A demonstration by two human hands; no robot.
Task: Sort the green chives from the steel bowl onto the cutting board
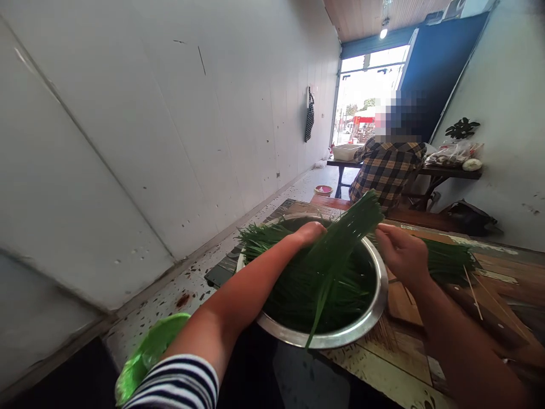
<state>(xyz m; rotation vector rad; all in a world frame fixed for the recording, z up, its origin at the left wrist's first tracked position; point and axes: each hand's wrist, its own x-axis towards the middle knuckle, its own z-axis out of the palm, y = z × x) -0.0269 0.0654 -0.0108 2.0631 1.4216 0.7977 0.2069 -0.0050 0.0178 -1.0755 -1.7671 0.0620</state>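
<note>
A steel bowl full of long green chive leaves stands on the wooden table. My left hand and my right hand both grip one bunch of chives above the bowl. The bunch fans upward at the far end, and a few leaves hang over the bowl's near rim. The fingers of both hands are closed round the leaves. More chives lie on the table to the right of the bowl.
A person in a plaid shirt sits ahead at another table with their back to me. A green plastic object lies at lower left. A white wall runs along the left. Thin wooden sticks lie on the table at right.
</note>
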